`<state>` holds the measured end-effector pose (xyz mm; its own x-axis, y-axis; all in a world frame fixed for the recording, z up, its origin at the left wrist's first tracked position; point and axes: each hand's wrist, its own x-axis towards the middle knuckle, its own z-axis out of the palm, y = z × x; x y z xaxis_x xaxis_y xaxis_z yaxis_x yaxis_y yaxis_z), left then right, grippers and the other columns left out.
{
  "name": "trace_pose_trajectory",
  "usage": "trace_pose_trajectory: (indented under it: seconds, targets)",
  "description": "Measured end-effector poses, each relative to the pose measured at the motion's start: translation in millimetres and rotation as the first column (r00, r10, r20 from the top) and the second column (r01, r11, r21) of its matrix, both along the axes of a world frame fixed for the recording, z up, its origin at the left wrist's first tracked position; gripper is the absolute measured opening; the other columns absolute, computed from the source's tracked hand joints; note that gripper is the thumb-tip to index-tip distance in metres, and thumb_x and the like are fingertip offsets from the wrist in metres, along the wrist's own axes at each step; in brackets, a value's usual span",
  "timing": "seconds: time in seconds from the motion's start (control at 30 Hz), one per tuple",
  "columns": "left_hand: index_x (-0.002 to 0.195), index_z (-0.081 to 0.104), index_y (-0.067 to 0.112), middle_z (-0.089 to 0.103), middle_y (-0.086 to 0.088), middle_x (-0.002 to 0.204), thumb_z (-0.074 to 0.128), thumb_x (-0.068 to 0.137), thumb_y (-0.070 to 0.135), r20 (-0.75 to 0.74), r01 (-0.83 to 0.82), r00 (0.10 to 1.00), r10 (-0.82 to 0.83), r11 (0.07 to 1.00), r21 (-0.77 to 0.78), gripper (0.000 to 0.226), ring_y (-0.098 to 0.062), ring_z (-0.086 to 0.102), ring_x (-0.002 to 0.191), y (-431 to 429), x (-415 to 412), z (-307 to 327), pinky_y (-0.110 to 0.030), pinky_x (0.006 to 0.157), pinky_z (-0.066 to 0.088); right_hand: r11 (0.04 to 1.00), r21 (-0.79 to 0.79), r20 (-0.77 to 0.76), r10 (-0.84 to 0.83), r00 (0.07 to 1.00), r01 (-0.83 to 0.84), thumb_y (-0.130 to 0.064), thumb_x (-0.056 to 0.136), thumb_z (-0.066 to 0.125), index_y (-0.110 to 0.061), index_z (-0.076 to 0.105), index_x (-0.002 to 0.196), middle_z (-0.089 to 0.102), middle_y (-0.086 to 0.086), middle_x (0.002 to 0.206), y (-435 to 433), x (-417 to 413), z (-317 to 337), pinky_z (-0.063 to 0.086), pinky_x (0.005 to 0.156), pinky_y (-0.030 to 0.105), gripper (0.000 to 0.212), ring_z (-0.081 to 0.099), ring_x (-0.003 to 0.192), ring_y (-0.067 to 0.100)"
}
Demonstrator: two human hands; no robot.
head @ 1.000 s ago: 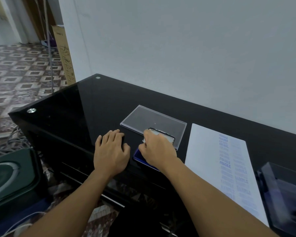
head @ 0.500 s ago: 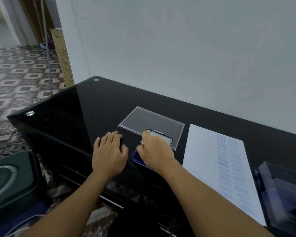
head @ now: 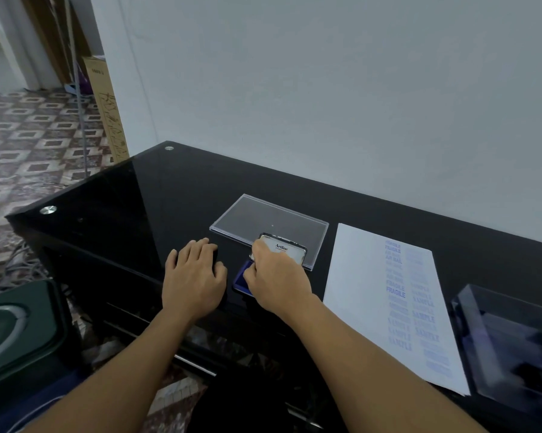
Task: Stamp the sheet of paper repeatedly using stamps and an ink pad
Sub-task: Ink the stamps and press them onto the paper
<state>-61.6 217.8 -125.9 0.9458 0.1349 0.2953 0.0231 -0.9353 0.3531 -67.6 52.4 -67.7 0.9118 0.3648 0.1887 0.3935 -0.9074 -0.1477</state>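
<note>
– Looking down from the head camera, where is the ink pad?

– On the black glass table (head: 132, 214), near its front edge, right in front of me. The blue ink pad (head: 241, 278) lies flat. Its lid (head: 286, 250), printed Artline, stands tilted up behind it.

– And your right hand?

– My right hand (head: 277, 281) is over the pad and covers most of the blue. Its fingers are curled and pinch the lid's left edge.

– The left one?

– My left hand (head: 194, 278) lies palm down on the table just left of the pad, fingers loose and nearly straight. A small dark thing (head: 215, 256) sits under the fingertips; against the black top I cannot tell what it is.

– And the sheet?

– The sheet of paper (head: 360, 295) lies flat to the right of the pad, apart from it. It carries two columns of blue prints reading FRAGILE and SAMPLE, some of them faint. A clear plastic tray (head: 257, 215) rests just behind the lid. A dark see-through box (head: 510, 342) stands at the sheet's right edge.
</note>
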Motion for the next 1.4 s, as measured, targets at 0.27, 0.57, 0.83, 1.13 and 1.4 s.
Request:
trace_pose_trajectory:
  seconds: [0.27,0.57,0.83,1.13,1.4]
  targets:
    - [0.143,0.044,0.025,0.031,0.003,0.159,0.045,0.098,0.04,-0.201,0.029,0.978,-0.06,0.988,-0.153,0.048,-0.017,0.019,0.149,8,9,15,-0.047,0.121,0.006,0.986,0.156,-0.092,-0.05,0.994,0.064,-0.029,0.103,0.045,-0.018,0.045,0.117,0.07,0.009,0.106,-10,-15,16,0.045,0.063,0.029,0.017,0.067,0.093,0.026]
    - [0.108,0.062,0.023,0.065,-0.001,0.114,0.05,0.092,0.029,-0.192,-0.002,0.978,-0.082,0.917,-0.399,0.021,-0.022,0.058,0.103,-34,2,53,-0.043,0.094,0.047,0.973,0.173,-0.105,-0.139,0.985,0.155,-0.031,0.101,0.046,-0.023,0.037,0.092,0.058,-0.002,0.081,-62,-43,39,0.035,0.052,0.026,0.015,0.051,0.066,0.016]
    - [0.122,0.059,0.014,0.058,-0.003,0.127,0.051,0.093,0.024,-0.034,0.29,0.945,-0.325,0.883,-0.37,0.032,-0.022,0.052,0.116,-119,-1,75,-0.035,0.098,0.042,0.934,0.146,-0.113,-0.311,0.944,0.326,-0.031,0.099,0.049,-0.017,0.047,0.089,0.057,0.002,0.075,-134,-49,58,0.046,0.059,0.034,0.017,0.055,0.066,0.018]
    - [0.106,0.059,0.009,0.059,-0.005,0.112,0.048,0.093,0.023,-0.043,0.402,0.897,-0.44,0.853,-0.335,0.022,-0.024,0.056,0.102,-185,33,89,-0.043,0.088,0.052,0.899,0.122,-0.183,-0.395,0.9,0.42,-0.027,0.096,0.056,-0.019,0.048,0.084,0.061,0.003,0.078,-208,-4,71,0.046,0.057,0.03,0.017,0.053,0.062,0.015]
    - [0.103,0.059,0.007,0.059,-0.005,0.106,0.046,0.091,0.023,-0.094,0.418,0.885,-0.456,0.867,-0.272,0.024,-0.025,0.054,0.099,-215,101,72,-0.047,0.089,0.05,0.904,0.062,-0.236,-0.398,0.887,0.422,-0.03,0.094,0.057,-0.019,0.051,0.086,0.059,0.0,0.079,-248,56,57,0.044,0.06,0.033,0.015,0.054,0.065,0.017]
